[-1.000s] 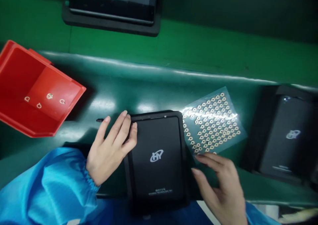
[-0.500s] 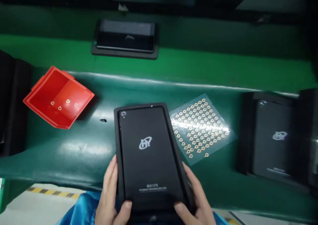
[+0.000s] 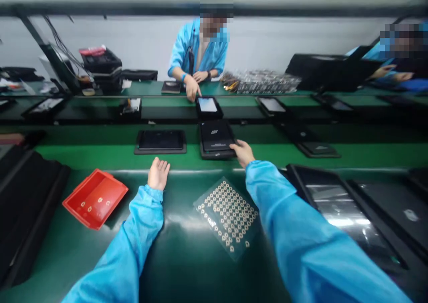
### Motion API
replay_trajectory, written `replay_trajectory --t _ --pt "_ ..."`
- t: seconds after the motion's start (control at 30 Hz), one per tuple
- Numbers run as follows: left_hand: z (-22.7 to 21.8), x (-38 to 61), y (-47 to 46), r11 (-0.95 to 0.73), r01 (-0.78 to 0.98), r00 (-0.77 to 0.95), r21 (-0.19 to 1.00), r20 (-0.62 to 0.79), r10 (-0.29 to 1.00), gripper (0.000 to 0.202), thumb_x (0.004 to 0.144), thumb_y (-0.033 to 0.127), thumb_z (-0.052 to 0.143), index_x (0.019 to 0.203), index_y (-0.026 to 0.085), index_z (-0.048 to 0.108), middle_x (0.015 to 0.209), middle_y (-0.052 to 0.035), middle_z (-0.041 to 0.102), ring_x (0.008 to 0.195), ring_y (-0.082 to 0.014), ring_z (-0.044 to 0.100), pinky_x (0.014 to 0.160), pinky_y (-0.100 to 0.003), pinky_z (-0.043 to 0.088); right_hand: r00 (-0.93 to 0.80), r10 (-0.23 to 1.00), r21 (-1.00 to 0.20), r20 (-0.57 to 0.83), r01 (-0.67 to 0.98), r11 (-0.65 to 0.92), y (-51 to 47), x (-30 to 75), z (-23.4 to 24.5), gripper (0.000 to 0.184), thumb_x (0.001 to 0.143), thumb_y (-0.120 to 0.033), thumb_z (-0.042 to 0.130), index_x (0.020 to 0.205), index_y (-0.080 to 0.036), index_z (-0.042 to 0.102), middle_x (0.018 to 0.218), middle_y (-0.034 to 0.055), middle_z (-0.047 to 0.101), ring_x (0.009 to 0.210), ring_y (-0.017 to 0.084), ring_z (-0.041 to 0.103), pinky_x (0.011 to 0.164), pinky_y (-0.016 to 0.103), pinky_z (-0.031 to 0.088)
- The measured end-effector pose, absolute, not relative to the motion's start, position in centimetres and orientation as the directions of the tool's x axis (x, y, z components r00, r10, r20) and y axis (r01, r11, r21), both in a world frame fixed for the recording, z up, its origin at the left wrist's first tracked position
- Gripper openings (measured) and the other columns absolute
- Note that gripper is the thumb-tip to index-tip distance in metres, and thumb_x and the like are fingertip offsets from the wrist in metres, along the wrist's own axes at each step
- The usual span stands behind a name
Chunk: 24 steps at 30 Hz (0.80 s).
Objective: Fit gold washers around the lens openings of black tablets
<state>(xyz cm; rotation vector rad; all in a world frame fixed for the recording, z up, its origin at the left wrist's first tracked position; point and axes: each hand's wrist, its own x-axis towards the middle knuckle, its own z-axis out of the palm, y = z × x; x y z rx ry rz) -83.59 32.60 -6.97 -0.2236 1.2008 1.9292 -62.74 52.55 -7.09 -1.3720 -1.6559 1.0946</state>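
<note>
1 tablet (image 3: pixel 217 135) — held, R hand (image 3: pixel 243 153)

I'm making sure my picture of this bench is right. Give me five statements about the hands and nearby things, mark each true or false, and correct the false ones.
1. The person's right hand touches a black tray bearing a tablet with a logo on its back. True.
2. Both hands are on that tray. False: the left hand is apart from it, with nothing visible in its grasp.
3. A clear sheet of small ring-shaped pieces lies between the person's sleeves. True.
4. A red bin with a few small pale pieces inside is left of the sheet. True.
5. The sleeves are red. False: they are blue, like the jacket of the co-worker opposite.
</note>
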Motion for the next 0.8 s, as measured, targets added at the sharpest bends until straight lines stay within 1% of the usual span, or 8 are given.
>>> replay_trajectory --t 0.1,0.2,0.3,0.37,0.43,0.53,0.63,0.8 --pt "-7.0 -85.9 33.4 -0.268 -0.764 -0.631 0.587 -0.593 0.500 0.042 0.094 0.037 0.052 0.130 0.016 0.048 0.134 -0.0129 0.050 0.115 -0.0253 0.056 0.094 -0.047 0.051 -0.281 0.946 -0.804 0.161 0.519 0.291 53.3 -66.1 -7.5 0.040 0.094 -0.035 0.059 0.129 -0.017 0.051 0.138 0.0116 0.045 0.123 0.030 0.047 0.102 0.055 0.039" --pt "-7.4 -86.8 34.4 -0.300 -0.797 -0.601 0.524 -0.642 0.476 0.040 0.094 0.037 0.053 0.128 0.016 0.050 0.128 -0.0121 0.054 0.108 -0.0236 0.058 0.089 -0.044 0.052 -0.566 0.793 -0.635 0.226 0.532 0.561 52.1 -72.6 -8.4 0.039 0.093 -0.035 0.060 0.128 -0.018 0.053 0.143 0.0109 0.041 0.131 0.031 0.039 0.108 0.057 0.032" --pt "-8.1 -86.8 35.6 -0.318 -0.811 -0.585 0.491 -0.668 0.460 0.039 0.094 0.039 0.052 0.125 0.015 0.051 0.124 -0.0114 0.055 0.104 -0.0222 0.059 0.087 -0.042 0.053 -0.836 0.527 -0.458 0.151 0.414 0.787 50.7 -80.2 -9.0 0.046 0.092 -0.040 0.061 0.132 -0.020 0.051 0.146 0.0104 0.040 0.133 0.032 0.037 0.109 0.057 0.029" --pt "-8.6 -87.0 36.3 -0.321 -0.816 -0.579 0.482 -0.678 0.454 0.039 0.094 0.040 0.052 0.124 0.015 0.052 0.123 -0.0114 0.056 0.104 -0.0220 0.059 0.086 -0.041 0.053 -0.913 0.402 -0.354 0.066 0.356 0.865 50.4 -83.9 -9.0 0.054 0.091 -0.043 0.062 0.137 -0.020 0.047 0.148 0.0114 0.037 0.135 0.034 0.035 0.109 0.059 0.029" --pt "-9.2 -87.3 37.1 -0.319 -0.816 -0.578 0.483 -0.681 0.448 0.040 0.094 0.041 0.052 0.124 0.015 0.052 0.124 -0.0115 0.055 0.105 -0.0225 0.059 0.087 -0.042 0.052 -0.942 0.336 -0.264 0.002 0.324 0.909 50.5 -86.0 -8.8 0.055 0.091 -0.044 0.062 0.137 -0.019 0.046 0.147 0.0124 0.038 0.133 0.034 0.038 0.107 0.060 0.032" --pt "-9.7 -88.0 38.5 -0.316 -0.802 -0.597 0.507 -0.668 0.445 0.038 0.093 0.039 0.054 0.123 0.016 0.053 0.126 -0.0112 0.055 0.108 -0.0233 0.057 0.089 -0.043 0.051 -0.960 0.278 -0.159 -0.036 0.280 0.947 51.0 -86.9 -8.6 0.049 0.092 -0.041 0.061 0.134 -0.018 0.049 0.138 0.0123 0.047 0.123 0.031 0.048 0.102 0.056 0.040" --pt "-9.9 -88.4 40.2 -0.312 -0.785 -0.618 0.536 -0.638 0.459 0.036 0.091 0.036 0.057 0.121 0.016 0.055 0.125 -0.0104 0.055 0.109 -0.0233 0.057 0.091 -0.044 0.051 -0.962 0.270 -0.087 -0.049 0.273 0.958 50.9 -86.9 -8.5 0.042 0.094 -0.037 0.059 0.130 -0.017 0.051 0.130 0.0115 0.053 0.114 0.027 0.055 0.096 0.051 0.047" --pt "-9.6 -88.4 42.4 -0.315 -0.780 -0.621 0.541 -0.602 0.503 0.032 0.092 0.033 0.058 0.118 0.015 0.057 0.121 -0.0098 0.058 0.106 -0.0222 0.059 0.090 -0.043 0.052 -0.909 0.412 0.012 -0.068 0.412 0.911 50.4 -86.9 -8.2 0.038 0.095 -0.034 0.058 0.129 -0.017 0.052 0.127 0.0106 0.055 0.111 0.026 0.058 0.093 0.049 0.049"
